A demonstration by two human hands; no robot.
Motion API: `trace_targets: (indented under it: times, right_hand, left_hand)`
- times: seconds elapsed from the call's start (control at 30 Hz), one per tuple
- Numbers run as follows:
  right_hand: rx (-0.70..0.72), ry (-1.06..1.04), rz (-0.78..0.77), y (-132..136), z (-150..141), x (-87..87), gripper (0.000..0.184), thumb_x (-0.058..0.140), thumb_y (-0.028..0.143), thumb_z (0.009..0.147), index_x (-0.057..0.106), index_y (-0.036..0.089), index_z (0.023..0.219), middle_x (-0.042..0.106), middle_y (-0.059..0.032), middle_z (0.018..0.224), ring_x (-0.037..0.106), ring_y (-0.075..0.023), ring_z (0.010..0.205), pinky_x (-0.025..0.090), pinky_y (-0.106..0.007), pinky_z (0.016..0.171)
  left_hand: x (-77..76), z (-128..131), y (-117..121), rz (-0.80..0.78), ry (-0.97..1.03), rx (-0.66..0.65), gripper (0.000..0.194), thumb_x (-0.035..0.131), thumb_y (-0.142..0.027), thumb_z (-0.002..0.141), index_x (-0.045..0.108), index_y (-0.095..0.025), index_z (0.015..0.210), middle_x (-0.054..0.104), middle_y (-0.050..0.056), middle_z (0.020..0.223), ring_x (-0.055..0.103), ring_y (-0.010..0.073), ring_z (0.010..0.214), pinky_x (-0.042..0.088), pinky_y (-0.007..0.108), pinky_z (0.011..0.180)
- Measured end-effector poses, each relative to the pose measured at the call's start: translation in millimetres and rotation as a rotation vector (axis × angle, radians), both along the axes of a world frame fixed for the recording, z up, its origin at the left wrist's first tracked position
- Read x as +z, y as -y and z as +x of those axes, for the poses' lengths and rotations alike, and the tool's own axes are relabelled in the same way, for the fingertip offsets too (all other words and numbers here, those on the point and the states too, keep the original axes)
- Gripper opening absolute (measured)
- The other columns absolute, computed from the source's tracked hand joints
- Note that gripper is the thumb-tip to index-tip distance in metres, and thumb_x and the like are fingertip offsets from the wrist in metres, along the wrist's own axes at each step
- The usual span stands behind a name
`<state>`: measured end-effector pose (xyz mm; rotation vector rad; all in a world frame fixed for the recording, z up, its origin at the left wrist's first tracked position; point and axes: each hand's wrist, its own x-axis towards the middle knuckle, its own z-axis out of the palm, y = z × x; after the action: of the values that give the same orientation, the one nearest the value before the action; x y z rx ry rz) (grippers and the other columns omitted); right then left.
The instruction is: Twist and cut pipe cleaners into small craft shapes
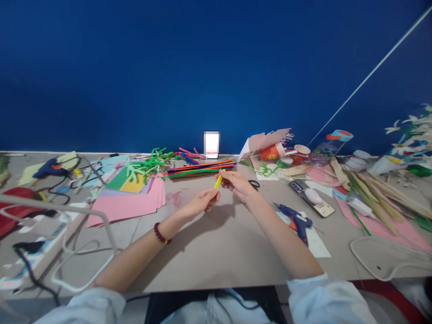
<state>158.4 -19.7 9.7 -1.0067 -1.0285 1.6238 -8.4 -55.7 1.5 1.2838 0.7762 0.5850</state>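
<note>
Currently L hand (pixel 208 200) & R hand (pixel 235 183) pinch yellow strip (pixel 218 181), well inside table (pixel 202 261) front edge.

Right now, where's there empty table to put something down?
The biggest bare patch of grey table is between the left forearm and the right forearm. A smaller one is on the right, between the blue-and-orange glue gun and looped white cable. It's crowded behind, with fuzzy green pipe cleaners, and left, around the long white power strip.
</note>
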Motion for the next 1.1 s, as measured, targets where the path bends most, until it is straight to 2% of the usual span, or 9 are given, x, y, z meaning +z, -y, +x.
trace_targets:
  times: [0.17,0.3,0.4,0.6,0.77,0.87,0.97,1.1]
  right_hand:
    - [-0.121,0.004,-0.025,-0.1,-5.3,-2.1,0.039,0.075,0.052,0.061,0.07,0.014,0.06,0.062,-0.0036,0.057,0.045,-0.0084,0.051,0.034,-0.025,0.051]
    - [-0.1,0.019,0.025,-0.3,-5.0,-2.3,0.038,0.075,0.052,0.06,0.071,0.015,0.068,0.063,-0.0029,0.062,0.044,-0.0081,0.051,0.035,-0.026,0.052]
    - [-0.085,0.0,0.025,-2.1,-2.1,-3.1,0.036,0.078,0.049,0.056,0.071,0.017,0.071,0.058,0.0007,0.058,0.044,-0.0079,0.051,0.035,-0.026,0.052]
    - [-0.1,-0.03,0.005,-4.3,1.2,-3.2,0.031,0.08,0.044,0.055,0.07,0.016,0.065,0.056,0.0019,0.055,0.043,-0.0069,0.051,0.033,-0.025,0.052]
    - [-0.17,-0.027,0.052,-2.5,-1.9,-0.4,0.031,0.081,0.044,0.053,0.068,0.017,0.058,0.063,-0.0018,0.064,0.042,-0.0072,0.052,0.034,-0.026,0.052]
    - [-0.198,-0.02,0.074,-1.6,-3.8,0.7,0.031,0.081,0.045,0.053,0.068,0.017,0.058,0.062,-0.0015,0.06,0.041,-0.0074,0.051,0.033,-0.026,0.051]
    - [-0.178,-0.022,0.068,-1.2,-3.6,0.9,0.032,0.08,0.046,0.053,0.07,0.016,0.062,0.06,-0.0004,0.056,0.042,-0.0072,0.05,0.034,-0.025,0.051]
    - [-0.116,-0.064,0.054,-1.4,-1.5,1.1,0.034,0.081,0.045,0.053,0.072,0.016,0.067,0.065,-0.0024,0.067,0.047,-0.0072,0.055,0.038,-0.024,0.056]
  left_hand:
    - [-1.4,1.7,1.2,-0.019,-0.016,-0.002,0.038,0.045,-0.054,0.083,0.044,-0.018,0.07,0.019,-0.009,0.053,0.015,0.0063,0.045,0.011,0.023,0.045]
    - [-2.2,1.7,0.9,-0.049,0.001,0.001,0.038,0.047,-0.055,0.081,0.043,-0.018,0.07,0.018,-0.009,0.052,0.013,0.0058,0.044,0.009,0.023,0.045]
    - [-3.7,1.5,0.0,-0.052,0.02,0.017,0.038,0.048,-0.055,0.081,0.043,-0.018,0.07,0.018,-0.009,0.052,0.014,0.0058,0.044,0.01,0.023,0.045]
    - [-6.3,1.4,-2.4,-0.046,-0.001,0.021,0.038,0.048,-0.055,0.081,0.045,-0.018,0.07,0.018,-0.009,0.051,0.013,0.0059,0.043,0.01,0.023,0.045]
    - [-7.4,0.9,-3.4,-0.028,-0.003,0.021,0.039,0.047,-0.055,0.081,0.045,-0.018,0.07,0.018,-0.009,0.051,0.014,0.006,0.043,0.01,0.023,0.044]
    - [-7.8,1.3,-3.2,-0.025,-0.006,0.017,0.039,0.047,-0.055,0.081,0.045,-0.018,0.071,0.019,-0.009,0.051,0.014,0.0059,0.043,0.01,0.023,0.044]
    - [-7.1,1.7,-3.3,-0.03,-0.008,0.02,0.038,0.049,-0.055,0.08,0.045,-0.018,0.07,0.019,-0.009,0.05,0.015,0.0058,0.042,0.01,0.023,0.044]
    - [-5.9,0.6,-4.0,-0.063,0.018,0.024,0.037,0.05,-0.053,0.08,0.046,-0.017,0.07,0.019,-0.009,0.051,0.014,0.0054,0.042,0.009,0.022,0.043]
